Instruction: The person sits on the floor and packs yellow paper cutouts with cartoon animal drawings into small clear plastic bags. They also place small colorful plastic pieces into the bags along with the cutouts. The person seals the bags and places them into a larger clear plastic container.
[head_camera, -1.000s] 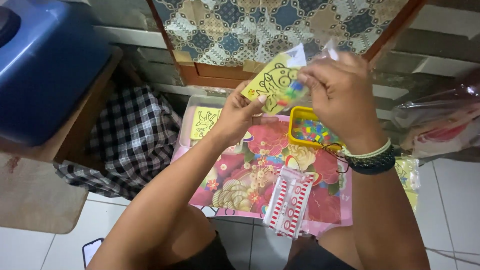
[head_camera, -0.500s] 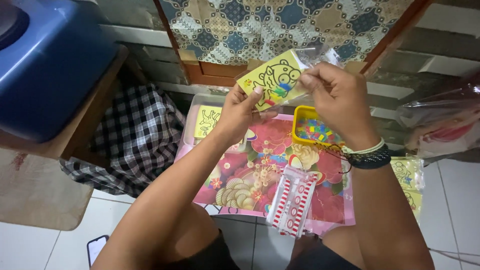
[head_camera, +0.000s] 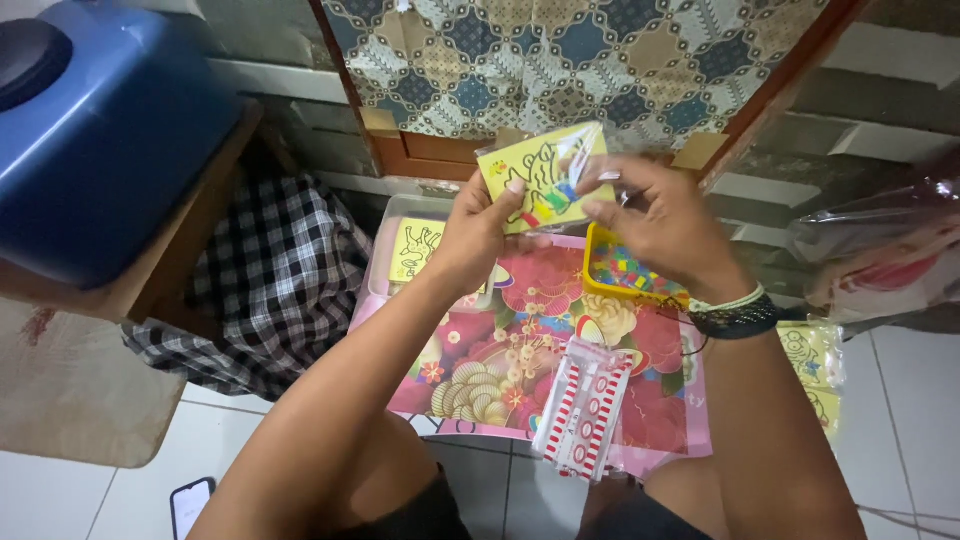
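Pinching the yellow card (head_camera: 540, 178) between left hand (head_camera: 478, 232) and right hand (head_camera: 655, 222), a slip could drop it into the bead tray (head_camera: 598, 262) below.

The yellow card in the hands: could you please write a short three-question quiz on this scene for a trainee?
1. True or false: both the left hand and the right hand hold the yellow card in its clear wrapper.
2. What lies beside the flowered pink sheet, at the left? A) a checked cloth B) a metal bowl C) a pair of shoes
3. What kind of thing sits under the right hand, filled with small coloured pieces?

Key
1. True.
2. A.
3. A yellow tray, resting on the flowered pink sheet.
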